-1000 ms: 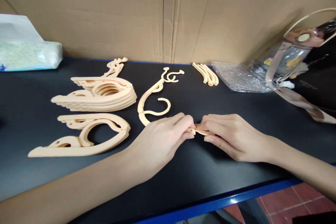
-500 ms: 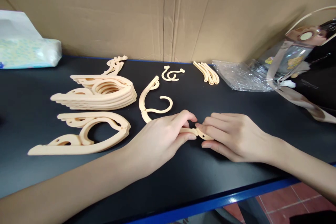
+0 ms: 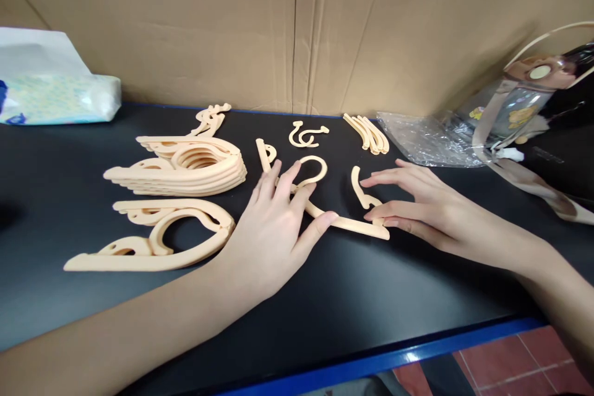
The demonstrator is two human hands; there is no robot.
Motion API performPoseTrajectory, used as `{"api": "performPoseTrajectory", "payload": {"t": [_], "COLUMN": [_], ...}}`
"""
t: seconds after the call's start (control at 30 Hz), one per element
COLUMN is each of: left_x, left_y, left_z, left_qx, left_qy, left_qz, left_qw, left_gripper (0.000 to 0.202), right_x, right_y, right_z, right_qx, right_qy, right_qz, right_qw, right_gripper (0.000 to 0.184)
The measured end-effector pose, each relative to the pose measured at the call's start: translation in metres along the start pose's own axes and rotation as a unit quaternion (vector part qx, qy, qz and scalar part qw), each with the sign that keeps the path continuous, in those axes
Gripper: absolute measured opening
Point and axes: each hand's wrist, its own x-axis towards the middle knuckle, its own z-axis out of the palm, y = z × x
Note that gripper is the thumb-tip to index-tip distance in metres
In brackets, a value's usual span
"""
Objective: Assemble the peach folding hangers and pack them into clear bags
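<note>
Cream hanger (image 3: 357, 226) on black tabletop (image 3: 297, 337), beneath spread fingers of left hand (image 3: 271, 229); right hand (image 3: 431, 210), fingers parted, at curved piece (image 3: 356, 185) near hanger's right end, grip unclear; folded hangers (image 3: 185, 179) stacked left.

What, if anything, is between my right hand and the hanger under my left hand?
Nothing visible blocks it: your right hand has fingertips right by the hanger's right end. A small curved piece is also by those fingertips, behind that end rather than between; whether you're touching it is unclear.
</note>
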Motion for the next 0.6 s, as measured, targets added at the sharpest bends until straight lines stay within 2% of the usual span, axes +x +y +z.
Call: {"api": "performPoseTrajectory", "payload": {"t": [0.1,0.33,0.4,0.53,0.6], "left_x": [0.001,0.0,0.0,-0.001,-0.001], "left_y": [0.0,0.001,0.001,0.002,0.002], "left_z": [0.001,0.002,0.003,0.004,0.004], "left_qx": [0.003,0.015,0.014,0.011,0.012], "left_qy": [-0.012,0.004,0.009,0.014,0.017], "left_qz": [-0.007,0.016,0.021,0.027,0.028], "left_qw": [1.0,1.0,1.0,0.999,0.999], "left_gripper": [0.063,0.063,0.063,0.06,0.059], "right_x": [-0.001,-0.001,0.001,0.005,0.006], "right_y": [-0.001,-0.001,-0.003,-0.007,-0.009], "right_z": [0.002,0.005,0.006,0.01,0.011], "right_qx": [0.02,0.055,0.069,0.081,0.078], "right_qy": [-0.018,-0.047,-0.044,-0.03,-0.026], "right_qz": [0.013,0.005,0.003,-0.008,-0.014], "right_qw": [1.0,0.997,0.997,0.996,0.997], "right_gripper": [0.024,0.027,0.025,0.038,0.038]}}
